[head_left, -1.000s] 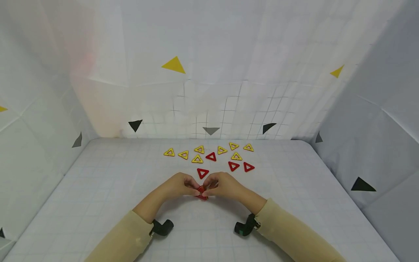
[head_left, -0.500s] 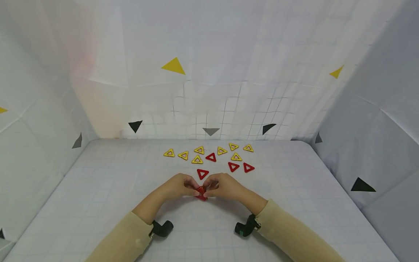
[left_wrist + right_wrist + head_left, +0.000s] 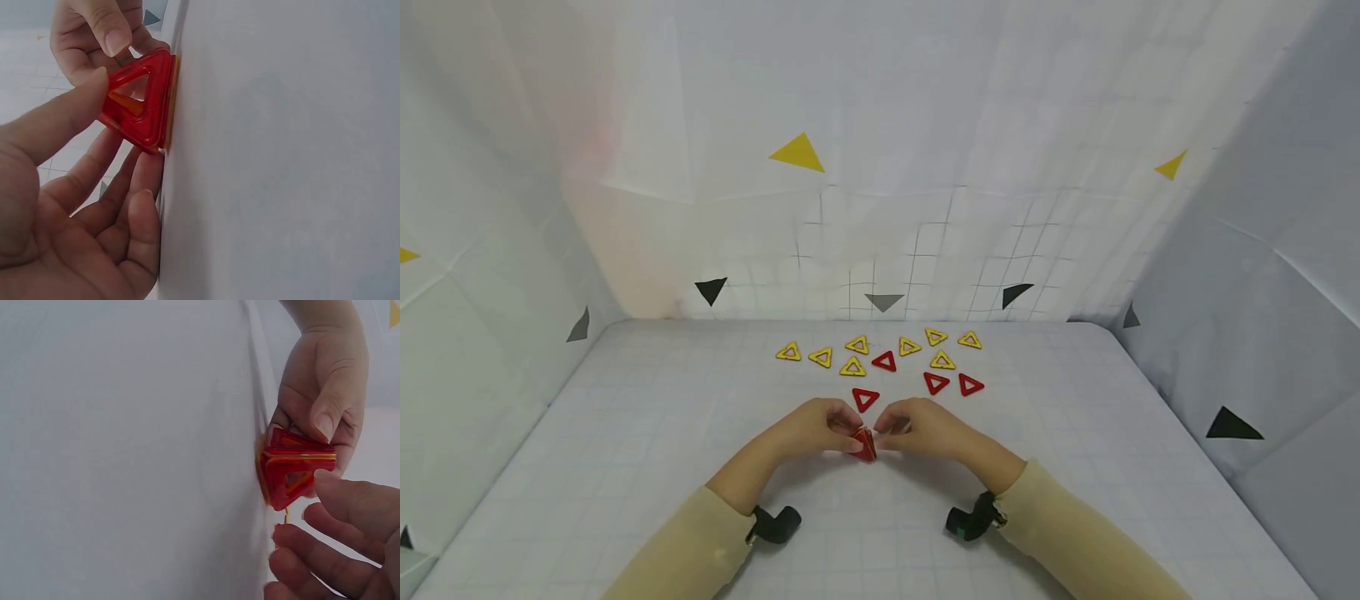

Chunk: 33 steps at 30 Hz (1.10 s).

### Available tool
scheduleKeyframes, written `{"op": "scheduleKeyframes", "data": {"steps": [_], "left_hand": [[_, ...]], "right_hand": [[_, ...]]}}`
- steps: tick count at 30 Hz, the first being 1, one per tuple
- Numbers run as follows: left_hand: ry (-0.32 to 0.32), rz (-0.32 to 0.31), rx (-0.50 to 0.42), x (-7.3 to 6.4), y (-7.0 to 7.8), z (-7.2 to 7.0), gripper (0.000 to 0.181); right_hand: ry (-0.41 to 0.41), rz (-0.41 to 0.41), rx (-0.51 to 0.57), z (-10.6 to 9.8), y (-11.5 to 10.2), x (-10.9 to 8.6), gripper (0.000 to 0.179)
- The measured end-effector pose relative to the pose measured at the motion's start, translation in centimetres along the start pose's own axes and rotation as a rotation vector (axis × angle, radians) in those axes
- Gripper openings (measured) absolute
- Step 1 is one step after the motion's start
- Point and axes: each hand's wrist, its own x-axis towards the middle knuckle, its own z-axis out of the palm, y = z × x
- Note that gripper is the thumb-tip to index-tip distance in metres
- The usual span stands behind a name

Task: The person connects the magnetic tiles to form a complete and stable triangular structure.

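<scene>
Left hand [image 3: 811, 427] and right hand [image 3: 921, 427] both pinch the red triangle cluster [image 3: 864, 444] between them, resting on the desk [image 3: 625, 433]. Risk: uneven fingertip pressure could pop the joined pieces apart.

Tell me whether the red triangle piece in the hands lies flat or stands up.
Standing up: the red triangle piece sits on edge on the table, pinched between both hands.

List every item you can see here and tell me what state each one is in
Red triangle assembly: several tiles joined, resting on the table, pinched from both sides.
Left hand: pinching it.
Right hand: pinching it.
Loose red triangles: four, flat, untouched.
Yellow triangles: eight, flat, untouched.
</scene>
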Motion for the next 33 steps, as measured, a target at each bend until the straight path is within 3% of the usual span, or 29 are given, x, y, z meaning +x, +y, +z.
{"op": "scheduleKeyframes", "data": {"steps": [8, 14, 21, 33], "left_hand": [[-0.013, 0.025, 0.030, 0.9, -0.3, 0.3, 0.036], [-0.020, 0.033, 0.038, 0.9, -0.4, 0.4, 0.031], [-0.037, 0.014, 0.036, 0.8, -0.4, 0.4, 0.026], [0.028, -0.010, 0.080, -0.3, -0.9, -1.1, 0.021]], "right_hand": [[-0.063, -0.003, -0.051, -1.8, 0.4, -0.9, 0.021], [-0.059, 0.003, -0.058, -3.1, 0.7, -1.6, 0.024], [-0.021, 0.068, -0.054, -4.2, 1.3, -2.5, 0.026], [0.091, 0.079, -0.076, -6.7, 3.7, -4.3, 0.023]]}}
